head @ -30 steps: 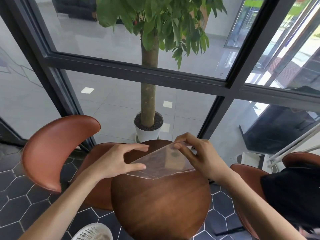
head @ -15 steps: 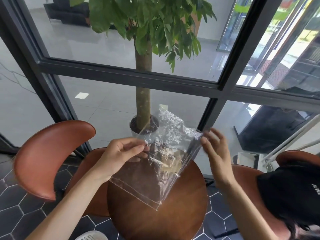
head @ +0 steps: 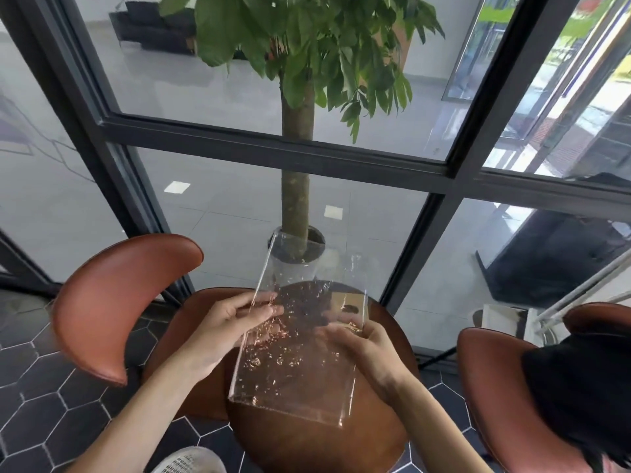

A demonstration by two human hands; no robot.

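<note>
Both hands hold a clear plastic bag (head: 297,349) up between them, above the round wooden table (head: 317,442). The left hand (head: 232,322) pinches its left edge and the right hand (head: 365,346) grips its right edge. A brown chair (head: 112,302) stands near, left of the left hand.

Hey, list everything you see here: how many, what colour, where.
Plastic bag: 1, clear, held over the table.
Table: 1, brown wood, under the bag.
Left chair: 1, reddish brown, left of table.
Right chair: 1, reddish brown, right of table.
Black thing: 1, on right chair.
Potted tree: 1, green-leaved, behind the glass.
Window frame: 1, black, behind the table.
Floor tiles: many, dark, underfoot.
Mesh thing: 1, white, bottom edge.
Left hand: 1, grips bag's left edge.
Right hand: 1, grips bag's right edge.
</note>
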